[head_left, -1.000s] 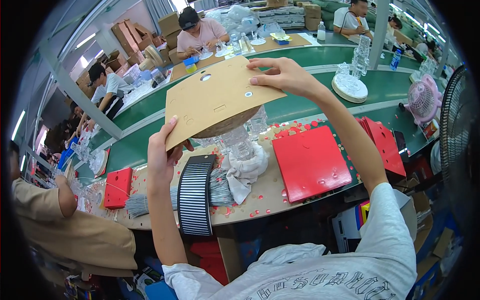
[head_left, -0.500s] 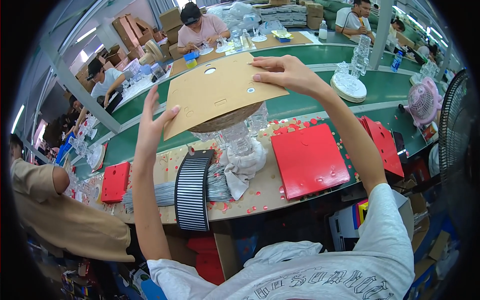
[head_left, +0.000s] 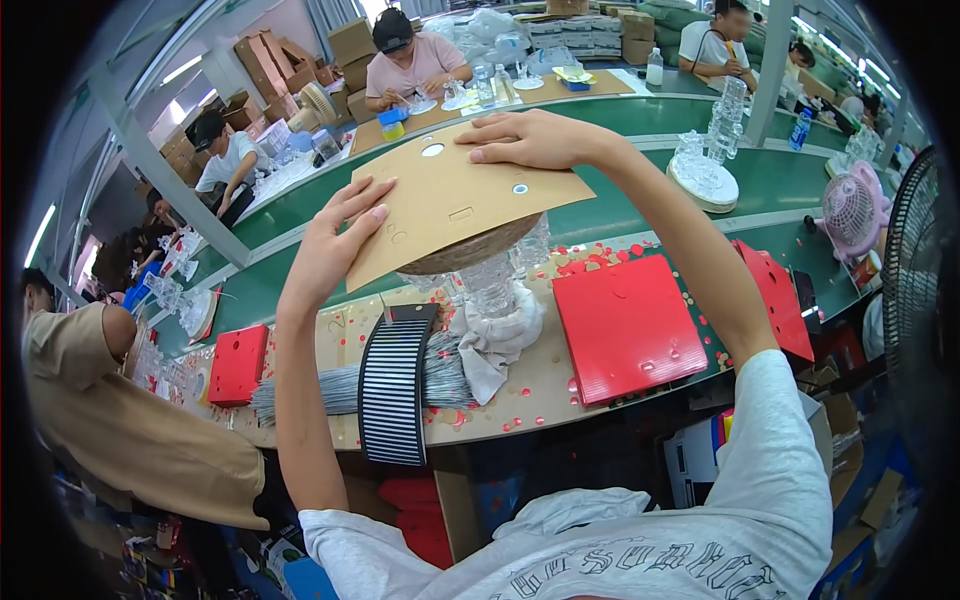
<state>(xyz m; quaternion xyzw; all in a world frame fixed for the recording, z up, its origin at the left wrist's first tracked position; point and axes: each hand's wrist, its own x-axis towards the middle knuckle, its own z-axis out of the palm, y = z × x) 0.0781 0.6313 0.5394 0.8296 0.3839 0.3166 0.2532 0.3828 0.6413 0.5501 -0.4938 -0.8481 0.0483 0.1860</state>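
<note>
A tan cardboard sheet [head_left: 455, 180] with punched holes lies over a round brownish base [head_left: 470, 250], tilted slightly. Under that base an upside-down clear ornate piece [head_left: 486, 282] stands on a bunched white cloth [head_left: 495, 345]. My left hand [head_left: 335, 232] rests on the sheet's left edge, fingers and thumb stretched out over its top. Across the far right part of the sheet, my right hand [head_left: 530, 140] lies flat with fingers extended. Both hands are open and touch the sheet without gripping it. The underside of the sheet is mostly hidden.
A stack of red sheets [head_left: 630, 325] lies right of the cloth. A grey wire bundle [head_left: 335, 390] passes under a black-and-white striped band [head_left: 392, 390]. Red and tan discs litter the bench. A black fan [head_left: 915, 250] stands at right. A co-worker [head_left: 410, 65] sits across the green belt.
My left hand has come down from beside the sheet onto its left edge. My right hand has slid left across the top. The sheet has settled slightly on the base.
</note>
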